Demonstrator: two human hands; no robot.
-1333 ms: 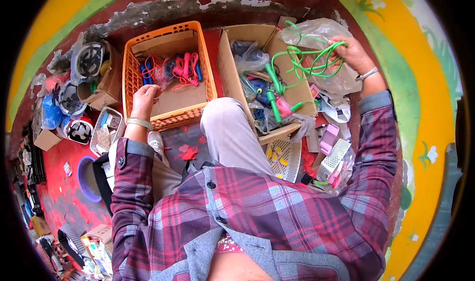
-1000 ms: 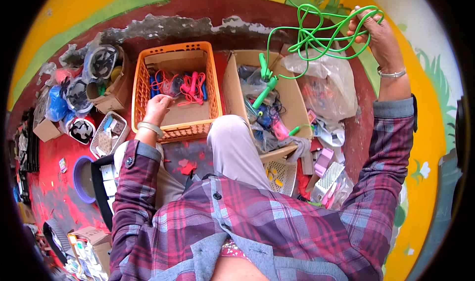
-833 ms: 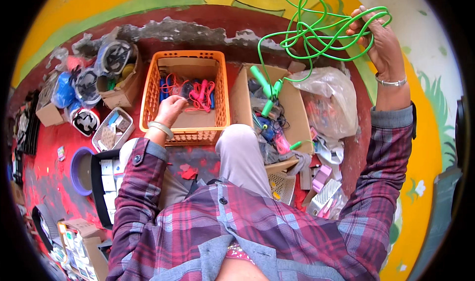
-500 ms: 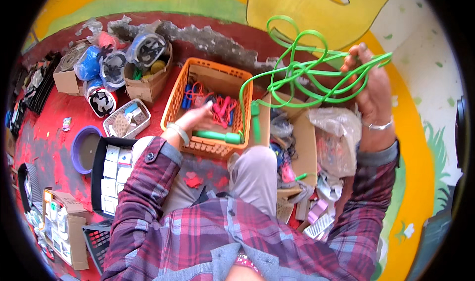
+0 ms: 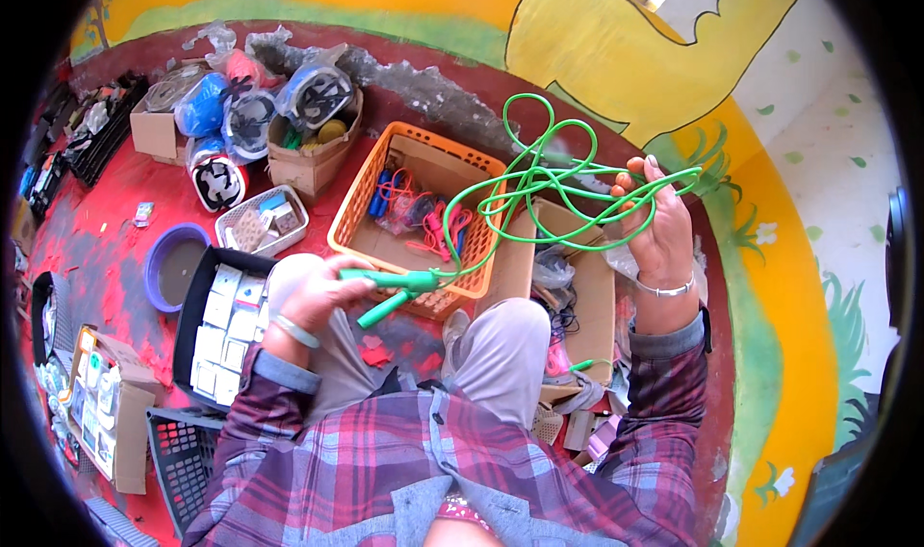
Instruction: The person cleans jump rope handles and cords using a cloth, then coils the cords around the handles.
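A green skipping rope is stretched between my two hands, its cord in loose loops. My left hand is closed around the end of one green handle; the other green handle sits just below, angled toward my knees. Raised on the right, my right hand pinches the looped cord between thumb and fingers. Under the cord stands an orange plastic basket with several red, pink and blue skipping ropes inside, on a cardboard lining.
Right of the basket stands an open cardboard box of mixed items. On the left are a black tray of small white boxes, a purple bowl and a white basket. Bagged helmets crowd a carton by the painted wall.
My left hand has come out of the orange basket, bringing a green handle toward me. The second handle has moved left beside it. My right hand has lowered and shifted left with the cord.
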